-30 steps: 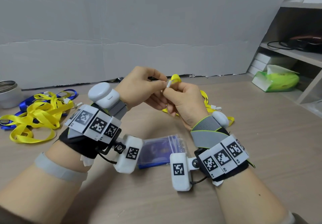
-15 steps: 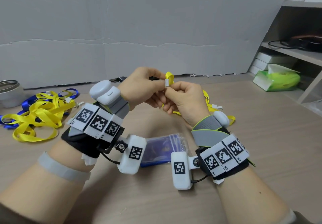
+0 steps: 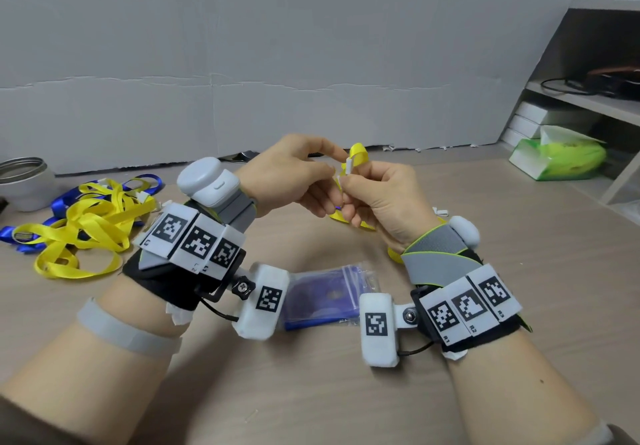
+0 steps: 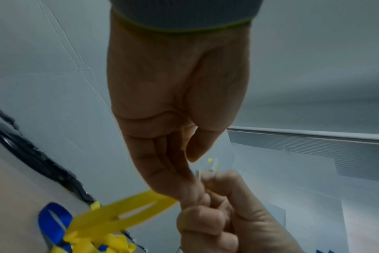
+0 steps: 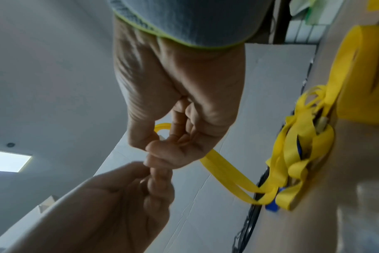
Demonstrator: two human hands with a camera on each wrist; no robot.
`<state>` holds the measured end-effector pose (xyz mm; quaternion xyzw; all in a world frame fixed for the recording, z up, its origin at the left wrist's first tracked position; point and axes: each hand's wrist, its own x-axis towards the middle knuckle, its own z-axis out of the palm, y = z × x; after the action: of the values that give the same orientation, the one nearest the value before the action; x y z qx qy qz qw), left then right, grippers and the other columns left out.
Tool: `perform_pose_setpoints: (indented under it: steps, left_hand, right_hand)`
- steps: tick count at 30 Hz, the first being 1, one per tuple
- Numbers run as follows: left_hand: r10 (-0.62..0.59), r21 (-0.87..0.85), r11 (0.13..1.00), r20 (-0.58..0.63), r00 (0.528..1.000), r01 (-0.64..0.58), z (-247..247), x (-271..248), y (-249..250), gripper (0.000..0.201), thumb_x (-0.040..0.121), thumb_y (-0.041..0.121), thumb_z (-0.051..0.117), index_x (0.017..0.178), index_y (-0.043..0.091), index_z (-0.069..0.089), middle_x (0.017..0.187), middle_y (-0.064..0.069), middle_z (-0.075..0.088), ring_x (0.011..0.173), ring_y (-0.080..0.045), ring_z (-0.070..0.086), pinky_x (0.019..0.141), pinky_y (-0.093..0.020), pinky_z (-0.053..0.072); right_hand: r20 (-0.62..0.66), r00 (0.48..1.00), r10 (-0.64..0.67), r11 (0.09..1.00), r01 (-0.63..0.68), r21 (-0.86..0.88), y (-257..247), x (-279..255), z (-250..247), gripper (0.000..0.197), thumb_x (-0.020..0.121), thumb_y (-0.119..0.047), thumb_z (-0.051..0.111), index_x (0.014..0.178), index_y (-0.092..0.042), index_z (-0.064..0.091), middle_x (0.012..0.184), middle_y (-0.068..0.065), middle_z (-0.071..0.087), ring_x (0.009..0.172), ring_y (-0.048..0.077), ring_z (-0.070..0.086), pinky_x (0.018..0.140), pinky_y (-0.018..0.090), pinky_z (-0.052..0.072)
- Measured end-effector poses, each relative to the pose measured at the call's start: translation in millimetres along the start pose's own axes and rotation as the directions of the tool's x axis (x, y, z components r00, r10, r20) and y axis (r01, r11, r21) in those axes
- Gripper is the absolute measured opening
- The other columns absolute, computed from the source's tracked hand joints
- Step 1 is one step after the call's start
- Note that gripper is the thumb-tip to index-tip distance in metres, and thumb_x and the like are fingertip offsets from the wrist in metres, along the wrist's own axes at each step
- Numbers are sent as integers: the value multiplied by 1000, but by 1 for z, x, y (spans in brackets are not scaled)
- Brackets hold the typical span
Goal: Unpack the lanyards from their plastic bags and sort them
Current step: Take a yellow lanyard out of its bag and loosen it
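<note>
Both hands are raised together above the table. My right hand [image 3: 377, 198] pinches a yellow lanyard [image 3: 358, 153] just below its white clasp [image 3: 349, 164], and a short loop stands above the fingers. The left hand [image 3: 294, 174] meets it from the left, its fingertips pinching the clasp's lower white piece. From the right hand [image 5: 180, 102] the yellow strap [image 5: 225, 172] trails down to a bunched heap on the table. A clear plastic bag of blue lanyards [image 3: 325, 295] lies flat on the table between my wrists.
A loose pile of yellow and blue lanyards [image 3: 86, 222] lies at the left, beside a metal tin [image 3: 20, 181]. A green tissue pack [image 3: 561, 157] sits at the right by a shelf unit [image 3: 588, 98]. A grey board wall [image 3: 311, 63] closes the back.
The hands have stayed joined above the table. The yellow loop has shifted slightly right, and the white clasp now shows as two pieces between the fingertips.
</note>
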<state>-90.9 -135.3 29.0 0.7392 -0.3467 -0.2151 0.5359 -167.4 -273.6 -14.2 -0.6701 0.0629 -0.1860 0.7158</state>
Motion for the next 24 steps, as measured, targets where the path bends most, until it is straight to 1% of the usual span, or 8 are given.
perform_pose_setpoints:
  steps: [3,5,7,10,12,15,21,24]
  left_hand:
    - [-84,113,990,-19,996,86,-1,1,-6,21,101,16,49,111,0,59,71,-13,70,63,-25,67,57,-31,57]
    - [-160,327,936,75,984,127,2,-1,-13,25,96,23,60,104,0,63,80,-12,73,69,-22,69,59,-30,56]
    - [-247,551,829,210,946,95,15,-6,-18,26,87,28,72,99,6,67,89,-10,73,76,-20,68,63,-30,58]
    - [-333,765,644,293,896,-10,35,-13,-23,44,70,43,85,100,20,64,94,6,67,79,-12,62,68,-24,54]
    - [-357,817,574,302,884,-47,42,-14,-27,59,63,48,88,108,25,58,100,10,62,83,-8,58,68,-21,49]
    - [-347,856,509,302,888,-93,46,-14,-34,69,60,49,89,113,25,53,107,8,61,91,-14,59,79,-29,52]
    - [-318,840,536,299,900,-89,39,-10,-38,52,63,41,90,99,25,57,93,8,58,86,-17,58,74,-28,51]
    - [-283,842,528,299,911,-112,33,-9,-40,48,63,40,90,96,26,57,94,7,60,84,-16,58,69,-26,47]
  right_hand:
    - [-57,998,-8,1000,8,-3,0,3,-9,22,89,0,64,69,-3,54,56,10,54,40,16,54,38,21,41]
    - [-79,997,-10,1000,11,12,-1,5,-10,26,89,2,63,65,-4,54,56,11,54,39,16,54,37,21,41]
    - [-91,996,-8,1000,10,13,-2,5,-12,27,89,2,62,64,-5,54,55,10,53,39,16,54,37,21,41]
    - [-93,996,-7,1000,7,-2,0,4,-12,26,89,2,62,65,-5,54,55,9,54,39,15,54,37,21,41]
    - [-93,996,-4,1000,3,-10,2,4,-13,26,89,2,62,65,-5,54,56,11,54,39,15,54,37,21,41]
    - [-95,995,-2,1000,-1,-24,3,4,-16,25,89,1,62,66,-4,55,57,11,54,39,15,54,37,21,41]
    - [-91,996,-7,999,2,-47,2,4,-17,23,89,2,62,67,-3,55,58,12,54,40,15,54,38,20,41]
    - [-90,996,-7,999,3,-48,2,4,-15,22,89,1,62,68,-3,55,59,13,54,40,15,54,38,21,41]
